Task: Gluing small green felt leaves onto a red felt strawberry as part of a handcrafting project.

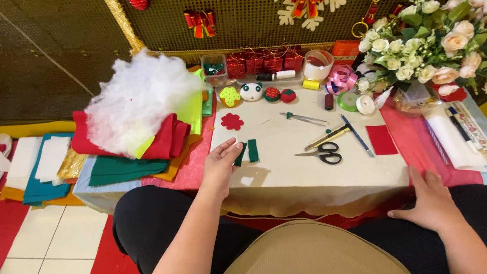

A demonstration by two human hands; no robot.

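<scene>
Two small dark green felt strips lie just left of the frame's centre on a cream board [289, 168]. The left strip [240, 154] is slanted and partly under fingertips; the right strip [253, 150] stands nearly straight, just beside it and free.

The left hand [221, 165] lies flat at the board's left edge, fingers together and extended, their tips pressing on the left strip rather than closed around it. The right hand [431, 199] rests open, palm down, on the dark lap at lower right, below the board's front edge, holding nothing and well apart from both strips.

Bare board stretches below and to the right of the strips as far as the scissors [322, 154] at centre right. A red felt flower [232, 121] lies above the strips. Felt sheets under white stuffing [136, 98] crowd the upper left, beyond the board's edge.
</scene>
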